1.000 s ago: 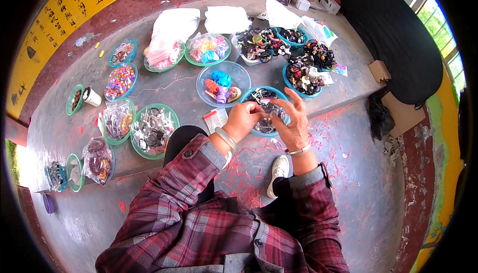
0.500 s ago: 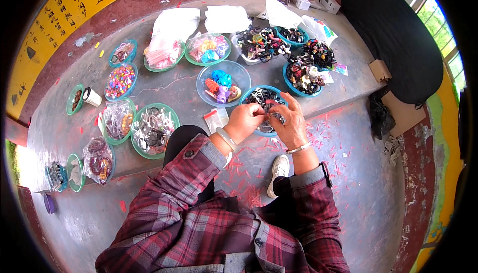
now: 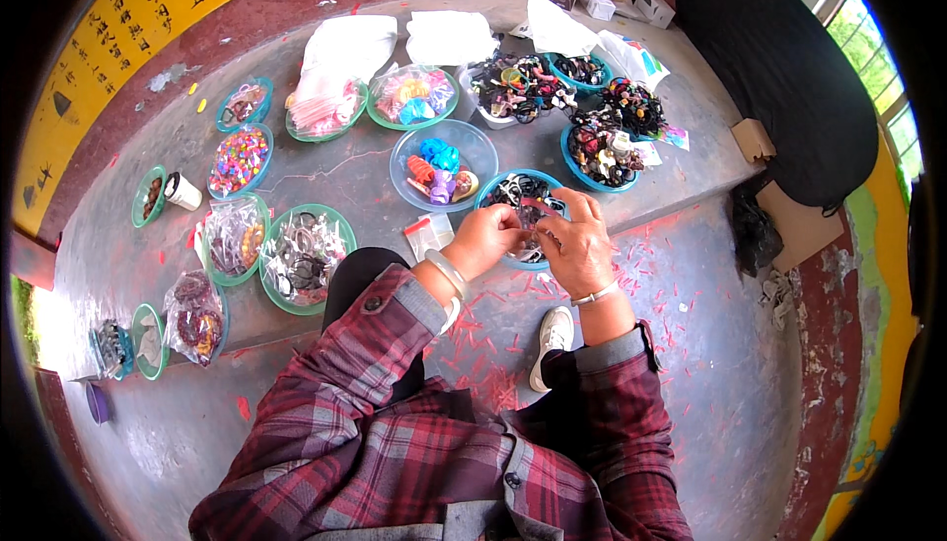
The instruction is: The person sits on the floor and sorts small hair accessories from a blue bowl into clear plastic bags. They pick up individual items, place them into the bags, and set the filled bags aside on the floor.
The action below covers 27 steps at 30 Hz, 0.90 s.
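My left hand [image 3: 485,242] and my right hand [image 3: 577,253] are held close together over a blue bowl [image 3: 481,196] of dark, loop-like pieces with some white among them. The fingertips of each hand are pinched. Whatever lies between them is too small to make out. On the right, the other fingers are raised and bent above the pinch. Beside my left wrist lies a small clear zip bag [image 3: 428,236] with a red edge. Just behind is a clear blue bowl [image 3: 399,168] of orange, blue and purple pieces.
Bowls of hair ties [image 3: 604,154], colourful beads [image 3: 238,160] and bagged pieces [image 3: 231,235] cover the concrete ledge [image 3: 335,181]. White bags [image 3: 449,38] stand behind them. Red scraps [image 3: 473,344] litter the floor near my shoe [image 3: 555,334]. A black cover [image 3: 789,77] lies at far right.
My right hand has shifted slightly down, and its raised fingers have bent a little more. My left hand has barely moved, and the bowls are where they were.
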Tool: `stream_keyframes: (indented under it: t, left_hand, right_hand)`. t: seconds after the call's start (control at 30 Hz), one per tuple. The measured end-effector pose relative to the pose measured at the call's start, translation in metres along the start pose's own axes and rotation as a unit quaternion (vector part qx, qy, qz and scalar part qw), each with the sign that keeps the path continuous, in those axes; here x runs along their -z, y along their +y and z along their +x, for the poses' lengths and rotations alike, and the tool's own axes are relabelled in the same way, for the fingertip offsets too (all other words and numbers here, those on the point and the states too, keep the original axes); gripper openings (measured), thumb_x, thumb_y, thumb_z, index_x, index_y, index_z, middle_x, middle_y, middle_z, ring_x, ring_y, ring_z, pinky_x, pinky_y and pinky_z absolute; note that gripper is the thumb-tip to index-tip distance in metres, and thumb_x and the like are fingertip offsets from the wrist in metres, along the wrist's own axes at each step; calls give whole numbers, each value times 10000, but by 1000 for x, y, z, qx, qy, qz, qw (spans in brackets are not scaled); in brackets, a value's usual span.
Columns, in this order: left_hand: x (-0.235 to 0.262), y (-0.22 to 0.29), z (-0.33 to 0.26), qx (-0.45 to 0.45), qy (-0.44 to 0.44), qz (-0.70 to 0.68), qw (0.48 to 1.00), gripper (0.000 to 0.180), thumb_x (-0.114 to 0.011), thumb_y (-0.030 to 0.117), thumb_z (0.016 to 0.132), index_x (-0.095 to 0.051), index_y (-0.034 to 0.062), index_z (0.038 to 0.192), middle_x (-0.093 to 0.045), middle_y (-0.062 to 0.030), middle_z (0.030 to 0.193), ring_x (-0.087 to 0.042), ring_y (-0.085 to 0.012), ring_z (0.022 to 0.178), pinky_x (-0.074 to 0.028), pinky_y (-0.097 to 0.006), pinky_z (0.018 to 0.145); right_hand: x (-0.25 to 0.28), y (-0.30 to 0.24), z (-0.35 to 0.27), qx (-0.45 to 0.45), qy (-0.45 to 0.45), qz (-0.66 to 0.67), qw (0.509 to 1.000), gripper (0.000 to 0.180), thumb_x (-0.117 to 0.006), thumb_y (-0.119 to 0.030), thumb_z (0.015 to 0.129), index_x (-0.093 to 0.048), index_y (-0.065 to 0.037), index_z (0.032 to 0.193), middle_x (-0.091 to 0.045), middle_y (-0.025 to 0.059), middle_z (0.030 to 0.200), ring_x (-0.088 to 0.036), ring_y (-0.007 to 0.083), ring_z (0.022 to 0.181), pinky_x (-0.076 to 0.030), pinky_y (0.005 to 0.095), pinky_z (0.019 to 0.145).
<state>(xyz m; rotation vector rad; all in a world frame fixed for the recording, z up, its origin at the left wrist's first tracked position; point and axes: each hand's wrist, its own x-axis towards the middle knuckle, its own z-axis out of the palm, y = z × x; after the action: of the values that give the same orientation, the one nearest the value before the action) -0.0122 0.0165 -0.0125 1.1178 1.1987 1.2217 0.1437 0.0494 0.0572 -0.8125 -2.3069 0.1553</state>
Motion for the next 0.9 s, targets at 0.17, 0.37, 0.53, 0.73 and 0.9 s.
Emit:
stream_keyframes:
  t: [0.17,0.37,0.53,0.73,0.9]
  left_hand:
    - [0,4,-1,-13,0,66,998,105,-609,86,781,-548,3,765,-611,-53,695,-590,-115,642,-476,-242,593]
    - [-2,0,-2,-52,22,187,981,91,-591,88,780,-564,1,780,-611,-55,680,-582,-107,631,-464,-246,574]
    - [-6,5,-7,-155,67,271,948,119,-596,161,743,-551,52,758,-578,-151,656,-579,-326,646,-447,-376,556]
    - [-9,2,-7,-132,24,256,957,159,-627,162,767,-545,29,794,-586,-60,672,-577,-151,622,-440,-287,538]
    - [-8,6,-8,41,-35,112,992,109,-608,97,769,-560,23,833,-599,-46,791,-579,-125,688,-483,-265,557]
  right_hand:
    - [4,-4,1,34,-29,-53,998,33,-565,-91,674,-596,-86,664,-543,67,992,-514,262,885,-443,358,726]
    - [-8,1,-9,-23,-84,-44,995,65,-541,-91,712,-582,-88,763,-581,71,853,-580,260,691,-473,363,594]
    - [-12,2,-9,-143,-83,120,979,125,-582,-112,715,-586,-76,835,-603,116,765,-597,291,672,-477,372,589]
    - [-15,18,-11,-177,-151,119,965,170,-609,-121,699,-599,-75,862,-613,132,731,-603,298,656,-474,345,578]
    - [-18,18,-13,-198,-55,145,968,103,-617,-95,707,-617,-35,791,-610,101,670,-586,200,550,-459,303,521]
